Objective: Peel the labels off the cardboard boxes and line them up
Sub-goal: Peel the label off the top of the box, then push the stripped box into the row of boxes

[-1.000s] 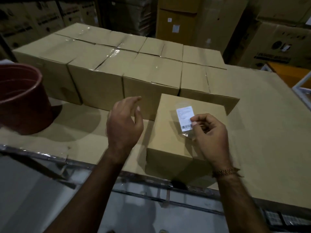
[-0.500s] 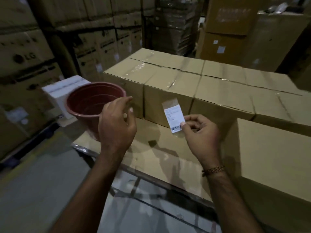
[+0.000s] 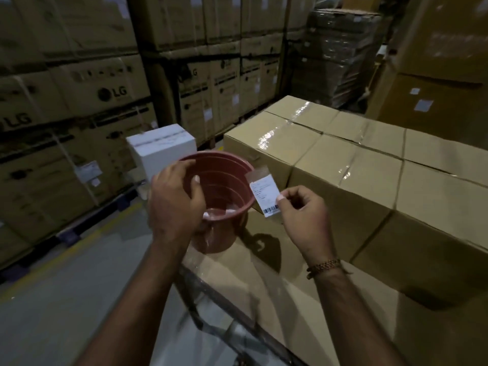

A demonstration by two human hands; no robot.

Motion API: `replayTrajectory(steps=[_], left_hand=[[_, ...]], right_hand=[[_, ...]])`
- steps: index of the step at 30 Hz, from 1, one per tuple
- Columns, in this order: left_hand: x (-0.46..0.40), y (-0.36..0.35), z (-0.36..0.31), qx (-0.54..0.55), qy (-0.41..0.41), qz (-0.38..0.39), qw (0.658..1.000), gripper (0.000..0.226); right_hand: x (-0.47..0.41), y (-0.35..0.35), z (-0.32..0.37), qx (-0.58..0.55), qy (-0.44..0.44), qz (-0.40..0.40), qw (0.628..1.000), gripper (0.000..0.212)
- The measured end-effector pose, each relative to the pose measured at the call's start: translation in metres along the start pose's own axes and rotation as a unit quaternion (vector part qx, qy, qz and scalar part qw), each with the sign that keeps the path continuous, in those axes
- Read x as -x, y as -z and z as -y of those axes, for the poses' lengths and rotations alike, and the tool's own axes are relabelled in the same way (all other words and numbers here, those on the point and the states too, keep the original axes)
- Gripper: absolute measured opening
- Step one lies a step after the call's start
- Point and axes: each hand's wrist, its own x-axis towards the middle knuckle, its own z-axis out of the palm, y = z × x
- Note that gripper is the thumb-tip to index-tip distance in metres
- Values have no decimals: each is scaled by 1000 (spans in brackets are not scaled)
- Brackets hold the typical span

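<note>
Head view: right hand (image 3: 303,215) pinches peeled label (image 3: 264,194) beside bucket (image 3: 224,186); left hand (image 3: 175,204) open, fingers loose at the rim. Boxes (image 3: 343,165) on desk (image 3: 264,294) look label-free, lined up; label prob. goes in bucket next.

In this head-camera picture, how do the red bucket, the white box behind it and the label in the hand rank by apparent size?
1. red bucket, though it sits nearer the camera.
2. white box, partly hidden behind the bucket and farther off, so these two are unsure.
3. label, pinched by the right hand, clearly smallest.
</note>
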Motion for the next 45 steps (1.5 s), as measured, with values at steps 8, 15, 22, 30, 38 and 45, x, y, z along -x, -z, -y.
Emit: replayTrajectory(steps=[8, 15, 22, 30, 38, 45], left_hand=[[-47, -37, 35, -44, 66, 28, 996, 36], [-66, -47, 59, -56, 85, 59, 993, 37], [-82, -49, 82, -39, 64, 111, 991, 38], [-86, -45, 103, -2, 46, 146, 988, 40], [-88, -35, 111, 1, 26, 164, 986, 42], [-84, -25, 101, 25, 5, 162, 986, 38]], right_hand=[[-54, -60, 7, 54, 16, 37, 998, 9], [-73, -104, 12, 112, 0, 74, 991, 13], [-76, -136, 20, 168, -18, 73, 983, 15], [-75, -168, 19, 246, -11, 73, 966, 17], [-72, -164, 23, 313, -18, -1, 949, 18], [-49, -146, 31, 264, 49, 16, 963, 13]])
